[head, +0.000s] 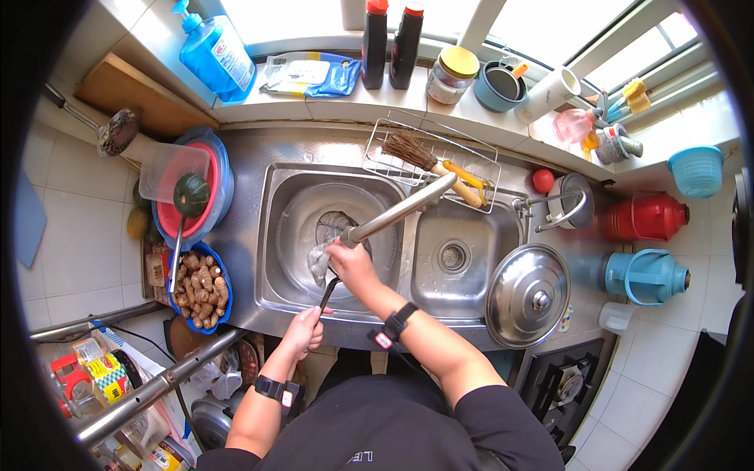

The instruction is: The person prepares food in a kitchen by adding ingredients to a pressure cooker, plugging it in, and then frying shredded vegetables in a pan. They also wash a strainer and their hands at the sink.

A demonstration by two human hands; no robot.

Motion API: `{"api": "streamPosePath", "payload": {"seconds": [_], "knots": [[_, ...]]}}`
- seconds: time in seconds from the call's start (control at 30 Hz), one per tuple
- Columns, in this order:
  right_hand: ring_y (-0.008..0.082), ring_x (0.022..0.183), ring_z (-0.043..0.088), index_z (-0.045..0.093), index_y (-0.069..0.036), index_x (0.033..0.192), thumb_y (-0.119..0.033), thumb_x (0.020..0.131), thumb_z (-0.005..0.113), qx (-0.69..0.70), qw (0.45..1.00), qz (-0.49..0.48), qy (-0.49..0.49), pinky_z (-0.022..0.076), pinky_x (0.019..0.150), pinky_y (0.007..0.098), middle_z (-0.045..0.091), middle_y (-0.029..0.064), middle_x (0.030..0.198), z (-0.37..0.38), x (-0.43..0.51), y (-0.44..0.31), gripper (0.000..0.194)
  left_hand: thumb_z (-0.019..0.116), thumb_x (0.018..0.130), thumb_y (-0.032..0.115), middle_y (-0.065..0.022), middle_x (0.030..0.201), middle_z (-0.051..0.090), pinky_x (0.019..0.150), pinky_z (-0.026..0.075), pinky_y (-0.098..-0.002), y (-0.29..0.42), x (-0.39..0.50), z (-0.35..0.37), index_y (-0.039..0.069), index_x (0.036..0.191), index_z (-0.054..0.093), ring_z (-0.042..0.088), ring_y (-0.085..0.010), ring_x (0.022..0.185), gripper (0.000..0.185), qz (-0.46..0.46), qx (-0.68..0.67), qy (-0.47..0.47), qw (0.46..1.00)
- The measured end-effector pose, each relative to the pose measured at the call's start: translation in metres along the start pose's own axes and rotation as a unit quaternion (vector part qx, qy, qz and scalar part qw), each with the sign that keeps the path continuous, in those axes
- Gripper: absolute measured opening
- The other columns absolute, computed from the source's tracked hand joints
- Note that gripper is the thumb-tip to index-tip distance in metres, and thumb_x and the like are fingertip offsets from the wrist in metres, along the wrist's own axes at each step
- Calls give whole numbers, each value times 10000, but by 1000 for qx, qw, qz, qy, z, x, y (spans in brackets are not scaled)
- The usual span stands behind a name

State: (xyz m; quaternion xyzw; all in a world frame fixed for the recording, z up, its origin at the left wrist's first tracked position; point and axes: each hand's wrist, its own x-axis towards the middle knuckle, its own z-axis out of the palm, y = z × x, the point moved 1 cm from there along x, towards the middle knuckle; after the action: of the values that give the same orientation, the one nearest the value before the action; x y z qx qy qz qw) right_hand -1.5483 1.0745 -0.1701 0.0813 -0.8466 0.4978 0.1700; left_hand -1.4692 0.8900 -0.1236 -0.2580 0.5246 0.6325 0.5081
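Observation:
My left hand (304,332) is closed around the black handle (330,292) of a utensil that reaches up into the left sink basin (271,235). A wire-mesh skimmer head (336,225) shows under the faucet spout (400,211); the utensil's joint is partly hidden by my right hand (351,266). Greyish, wet-looking cloth or scrubbing material (318,262) is pinched in my right hand, directly below the spout's end. Beneath both lies a large round metal basin (294,200) inside the sink.
A wire rack (377,147) with a brush (410,150) stands behind the sinks. Right of the small sink (424,288) leans a steel lid (524,294). At left are a blue basket of ginger (203,288) and a red basin (166,194) bearing a squash (192,195).

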Motion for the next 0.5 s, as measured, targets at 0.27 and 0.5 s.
{"api": "streamPosePath", "payload": {"seconds": [0.27,0.5], "knots": [[352,840,532,586,-6,800,15,710,581,-30,999,25,-8,442,748,402,556,179,830,3,-6,24,92,313,987,326,67,484,227,326,148,-200,-5,4,2,60,1073,481,173,-38,359,326,-33,2,-15,999],[303,908,583,648,-7,882,-19,749,595,114,958,261,42,472,797,356,612,157,934,-28,-3,87,143,331,978,365,63,479,221,328,155,-194,-11,-11,-25,53,1076,475,176,-41,360,357,-35,-107,-95,989]]}}
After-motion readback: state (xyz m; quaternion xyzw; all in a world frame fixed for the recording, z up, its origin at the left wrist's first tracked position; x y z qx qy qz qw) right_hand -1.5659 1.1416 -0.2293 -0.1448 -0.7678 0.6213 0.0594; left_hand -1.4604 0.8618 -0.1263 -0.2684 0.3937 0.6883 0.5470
